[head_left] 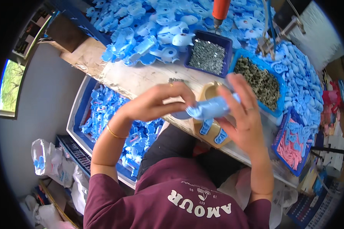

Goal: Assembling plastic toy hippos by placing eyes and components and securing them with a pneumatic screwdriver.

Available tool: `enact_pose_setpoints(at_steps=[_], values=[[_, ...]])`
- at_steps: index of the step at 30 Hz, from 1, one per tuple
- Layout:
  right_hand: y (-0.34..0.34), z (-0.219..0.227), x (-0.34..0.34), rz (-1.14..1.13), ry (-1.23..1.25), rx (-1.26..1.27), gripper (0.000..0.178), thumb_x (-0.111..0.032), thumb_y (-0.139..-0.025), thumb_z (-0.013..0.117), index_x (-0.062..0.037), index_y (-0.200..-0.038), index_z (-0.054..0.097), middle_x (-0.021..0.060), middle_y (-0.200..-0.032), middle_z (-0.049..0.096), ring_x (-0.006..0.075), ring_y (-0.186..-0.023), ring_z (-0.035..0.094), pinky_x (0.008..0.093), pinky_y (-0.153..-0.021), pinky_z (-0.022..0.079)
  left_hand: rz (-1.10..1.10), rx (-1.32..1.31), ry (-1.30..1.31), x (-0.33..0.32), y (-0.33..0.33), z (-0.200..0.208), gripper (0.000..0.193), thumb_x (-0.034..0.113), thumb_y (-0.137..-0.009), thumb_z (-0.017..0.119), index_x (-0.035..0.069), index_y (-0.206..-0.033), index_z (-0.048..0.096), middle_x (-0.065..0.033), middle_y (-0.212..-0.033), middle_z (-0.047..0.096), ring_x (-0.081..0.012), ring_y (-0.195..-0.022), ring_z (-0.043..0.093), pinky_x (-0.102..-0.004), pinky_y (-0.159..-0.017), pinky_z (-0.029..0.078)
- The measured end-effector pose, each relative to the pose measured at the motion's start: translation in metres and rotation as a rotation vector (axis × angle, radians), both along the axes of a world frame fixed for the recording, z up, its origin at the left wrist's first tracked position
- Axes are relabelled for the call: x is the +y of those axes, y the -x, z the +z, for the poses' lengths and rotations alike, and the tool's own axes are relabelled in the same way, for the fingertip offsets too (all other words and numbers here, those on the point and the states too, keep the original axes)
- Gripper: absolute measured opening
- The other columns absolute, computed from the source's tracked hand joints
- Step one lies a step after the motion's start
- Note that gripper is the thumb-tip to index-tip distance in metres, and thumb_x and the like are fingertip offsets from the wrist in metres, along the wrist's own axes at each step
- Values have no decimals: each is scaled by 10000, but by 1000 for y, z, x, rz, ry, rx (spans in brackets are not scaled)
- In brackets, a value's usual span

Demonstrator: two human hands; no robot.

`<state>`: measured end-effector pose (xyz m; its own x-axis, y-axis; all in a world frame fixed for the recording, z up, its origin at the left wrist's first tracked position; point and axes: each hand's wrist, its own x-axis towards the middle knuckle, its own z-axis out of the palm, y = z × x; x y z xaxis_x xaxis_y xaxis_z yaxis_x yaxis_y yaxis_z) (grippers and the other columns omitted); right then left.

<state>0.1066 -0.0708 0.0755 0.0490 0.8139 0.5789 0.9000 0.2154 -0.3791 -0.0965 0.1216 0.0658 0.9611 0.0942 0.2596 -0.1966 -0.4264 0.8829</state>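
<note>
Over the table's front edge I hold a light blue plastic toy part (212, 108) between both hands. It has a rounded body with two darker blue leg-like pieces (221, 136) hanging below. My left hand (162, 100) is closed, with its thumb and fingertips pinching the left end. My right hand (242, 110) grips the right end, its thumb below and its fingers, slightly blurred, above. Just behind and under the part stands a tan block-like fixture (199, 126) with a rounded hollow, partly hidden by the part and my right hand.
Behind my hands are a dark blue tray of small screws (208, 56) and a bright blue tray of brownish-grey parts (258, 84). An orange screwdriver (220, 10) hangs above. Blue shells (153, 34) pile up at the back. A large bin (82, 100) stands left, a pink-strip basket (290, 147) right.
</note>
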Motion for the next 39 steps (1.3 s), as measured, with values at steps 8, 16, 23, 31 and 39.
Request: enact_pose_setpoints(at_steps=[8,16,23,31,39], values=[[-17,-37,-49,-173,146,-295,406,-91,-673,792,-122,-1075,741,-16,-1161,697,225,-993,633,396,-887,454,419,-93,-244,-48,-13,-40,648,120,-845,786,67,-1434,520,-166,-1510,497,-378,-1381,457,-470,-1146,371],[3,-56,-74,-25,442,-42,590,-258,-759,829,-32,-1270,638,140,-1466,508,343,-1320,477,468,-1078,419,295,28,-440,-74,-27,-70,881,248,-783,850,87,-1530,412,-180,-1614,352,-425,-1491,295,-520,-1206,301],[-12,-50,-83,-212,334,72,689,-140,-731,841,-88,-1373,597,121,-1513,469,377,-1350,469,477,-1109,429,266,65,-510,-83,-38,-70,860,275,-779,849,102,-1516,440,-156,-1628,340,-419,-1498,279,-523,-1212,294],[-10,-62,-84,-191,337,142,621,-163,-771,816,-51,-1343,603,119,-1317,587,332,-1185,579,436,-982,490,256,71,-584,-91,-55,-73,778,332,-820,809,99,-1487,482,-137,-1589,400,-414,-1485,301,-529,-1207,287],[-6,-63,-85,-295,360,6,612,-230,-755,846,-78,-1306,626,60,-1178,604,266,-1072,585,422,-895,443,240,88,-699,-96,-67,-77,718,355,-839,784,96,-1454,521,-110,-1573,437,-383,-1485,327,-547,-1214,266]])
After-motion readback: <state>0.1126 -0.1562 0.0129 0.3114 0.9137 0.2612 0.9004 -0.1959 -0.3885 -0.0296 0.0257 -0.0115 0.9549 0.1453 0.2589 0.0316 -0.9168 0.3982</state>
